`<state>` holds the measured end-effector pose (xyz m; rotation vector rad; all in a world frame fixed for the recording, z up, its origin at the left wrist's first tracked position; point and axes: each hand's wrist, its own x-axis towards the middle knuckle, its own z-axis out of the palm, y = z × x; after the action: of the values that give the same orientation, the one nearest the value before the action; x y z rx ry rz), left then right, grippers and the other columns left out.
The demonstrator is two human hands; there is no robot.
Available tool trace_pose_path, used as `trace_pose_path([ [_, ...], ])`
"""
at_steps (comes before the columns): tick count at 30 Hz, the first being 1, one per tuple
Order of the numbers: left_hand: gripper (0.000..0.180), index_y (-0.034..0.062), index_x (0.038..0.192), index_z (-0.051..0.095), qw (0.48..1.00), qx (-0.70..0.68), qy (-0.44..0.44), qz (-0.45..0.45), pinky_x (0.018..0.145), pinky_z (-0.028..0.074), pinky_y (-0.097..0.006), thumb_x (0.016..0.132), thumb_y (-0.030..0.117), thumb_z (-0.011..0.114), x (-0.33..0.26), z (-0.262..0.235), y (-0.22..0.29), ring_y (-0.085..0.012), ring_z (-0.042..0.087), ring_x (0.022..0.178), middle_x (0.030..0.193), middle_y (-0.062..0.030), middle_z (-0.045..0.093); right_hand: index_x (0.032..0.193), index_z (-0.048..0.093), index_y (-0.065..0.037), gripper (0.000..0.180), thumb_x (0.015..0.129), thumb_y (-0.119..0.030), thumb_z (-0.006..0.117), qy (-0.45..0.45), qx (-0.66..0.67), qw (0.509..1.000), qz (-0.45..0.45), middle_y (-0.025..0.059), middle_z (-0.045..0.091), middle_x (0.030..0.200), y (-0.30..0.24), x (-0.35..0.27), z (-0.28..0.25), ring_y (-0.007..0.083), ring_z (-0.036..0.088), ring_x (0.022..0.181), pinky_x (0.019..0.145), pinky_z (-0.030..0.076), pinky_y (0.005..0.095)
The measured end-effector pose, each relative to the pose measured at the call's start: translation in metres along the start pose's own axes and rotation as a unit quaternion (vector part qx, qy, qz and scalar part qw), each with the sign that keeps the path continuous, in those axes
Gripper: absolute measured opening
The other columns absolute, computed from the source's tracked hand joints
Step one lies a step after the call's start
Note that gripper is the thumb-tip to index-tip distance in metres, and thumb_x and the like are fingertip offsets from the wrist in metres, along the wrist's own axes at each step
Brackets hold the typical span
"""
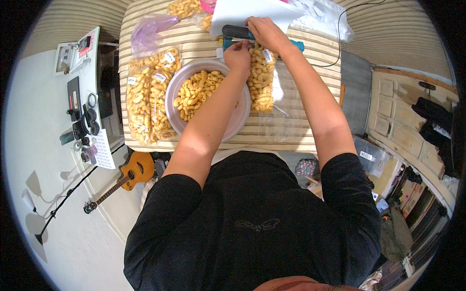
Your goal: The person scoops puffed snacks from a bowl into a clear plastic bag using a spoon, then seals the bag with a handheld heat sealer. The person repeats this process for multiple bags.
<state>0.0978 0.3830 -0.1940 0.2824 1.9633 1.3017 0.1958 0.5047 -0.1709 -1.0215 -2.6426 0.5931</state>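
Note:
A teal hand-operated bag sealer [297, 46] with a black lever [236, 32] lies across the far part of the striped cloth. My right hand [267, 34] is closed over the lever's right part. My left hand [237, 56] pinches at the sealer's near edge, by the top of a clear bag of curved yellow puffed snacks [262, 92]. This bag lies below the sealer and has a white label; its mouth is hidden by my hands. Left of it stands a whitish plastic bowl [173, 104] with loose snacks, partly under my left forearm.
Several filled snack bags [148, 94] lie left of the bowl, below a purple plastic bag [148, 31]. Behind the sealer are a white sheet [247, 12] and more snacks [184, 7]. Clear plastic bags [279, 128] lie at the near right. A black cable [339, 43] crosses the right side.

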Motion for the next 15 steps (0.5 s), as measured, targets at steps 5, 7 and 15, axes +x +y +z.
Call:
trace_pose_path([
  [5,0.022,-0.0022,0.104,0.084,0.999,-0.047,0.015,-0.015,0.083,0.058,-0.038,0.100,0.019,0.088,0.016,0.009,-0.020,-0.0238,0.078,0.089,0.098,-0.0135,0.085,0.133,0.070,-0.007,0.032,0.119,-0.026,0.049,-0.020,0.004,1.000,0.011,0.0179,0.077,0.127,0.000,0.004,0.002,0.0441,0.065,0.123,0.110,0.053,0.0532],
  [7,0.021,-0.0027,0.105,0.083,0.999,-0.046,0.019,-0.023,0.083,0.059,-0.038,0.100,0.017,0.088,0.011,0.008,-0.012,-0.0238,0.078,0.090,0.099,-0.0138,0.085,0.133,0.070,-0.007,0.031,0.119,-0.025,0.049,-0.025,0.008,1.000,0.013,0.0182,0.077,0.127,0.001,0.004,0.003,0.0444,0.065,0.123,0.110,0.053,0.0530],
  [15,0.019,-0.0059,0.107,0.081,0.997,-0.074,0.020,-0.031,0.084,0.059,-0.037,0.101,0.012,0.085,0.008,0.006,-0.007,-0.0236,0.078,0.091,0.102,-0.0144,0.085,0.134,0.070,-0.009,0.032,0.119,-0.025,0.048,-0.054,0.004,0.998,0.013,0.0204,0.077,0.122,0.006,0.009,0.010,0.0460,0.066,0.118,0.106,0.054,0.0539],
])
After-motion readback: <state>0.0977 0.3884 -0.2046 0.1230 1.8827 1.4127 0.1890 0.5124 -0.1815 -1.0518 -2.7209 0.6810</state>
